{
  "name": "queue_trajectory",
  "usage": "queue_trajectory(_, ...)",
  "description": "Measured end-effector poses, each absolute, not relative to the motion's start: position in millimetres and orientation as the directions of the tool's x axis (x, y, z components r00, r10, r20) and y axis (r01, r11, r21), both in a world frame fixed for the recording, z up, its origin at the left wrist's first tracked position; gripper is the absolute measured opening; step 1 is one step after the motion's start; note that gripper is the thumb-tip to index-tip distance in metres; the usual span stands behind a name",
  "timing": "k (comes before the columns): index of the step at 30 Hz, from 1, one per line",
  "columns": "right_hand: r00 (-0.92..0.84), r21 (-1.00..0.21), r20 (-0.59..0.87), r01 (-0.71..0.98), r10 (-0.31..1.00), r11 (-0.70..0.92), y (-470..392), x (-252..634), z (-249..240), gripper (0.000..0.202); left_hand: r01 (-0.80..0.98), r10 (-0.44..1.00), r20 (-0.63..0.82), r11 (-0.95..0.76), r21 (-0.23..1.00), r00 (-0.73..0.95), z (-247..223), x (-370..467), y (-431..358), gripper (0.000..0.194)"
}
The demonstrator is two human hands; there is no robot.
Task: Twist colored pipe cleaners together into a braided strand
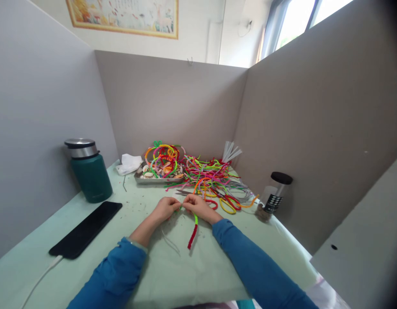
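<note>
My left hand [167, 209] and my right hand [196, 204] meet over the middle of the table, fingertips pinched close together. Between them runs a fuzzy pipe cleaner [192, 237], green near my fingers and dark red at its lower end, which hangs below my right hand. A bit of green shows at my left fingertips too; the part inside both pinches is hidden. Below my left hand a thin white strand [170, 242] curves downward. Just behind my hands lie scissors [183, 192], their blades pointing left and their handles partly covered.
Behind sit a metal tray [160, 180] of shells and pipe-cleaner loops, and a colourful pipe-cleaner heap [211, 171]. A green bottle [91, 176] and a black phone [85, 231] with its cable are left. At right stands a clear black-lidded jar [272, 197]. Grey partitions [172, 94] enclose the table.
</note>
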State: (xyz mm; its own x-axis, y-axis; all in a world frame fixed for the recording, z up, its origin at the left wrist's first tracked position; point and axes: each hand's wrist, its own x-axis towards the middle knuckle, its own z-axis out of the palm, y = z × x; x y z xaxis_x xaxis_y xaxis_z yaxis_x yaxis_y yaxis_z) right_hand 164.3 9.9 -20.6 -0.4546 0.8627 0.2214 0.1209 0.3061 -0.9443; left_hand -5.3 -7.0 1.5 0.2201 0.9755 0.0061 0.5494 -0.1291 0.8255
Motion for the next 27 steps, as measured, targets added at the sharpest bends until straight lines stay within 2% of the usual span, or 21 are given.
queue_trajectory(27, -0.497, -0.947, 0.233, 0.08, 0.836, 0.311, 9.2, 164.6, -19.4, 0.014, 0.372, 0.95, -0.124, 0.008, 0.928, 0.287, -2.8, -3.9, -6.2, 0.042)
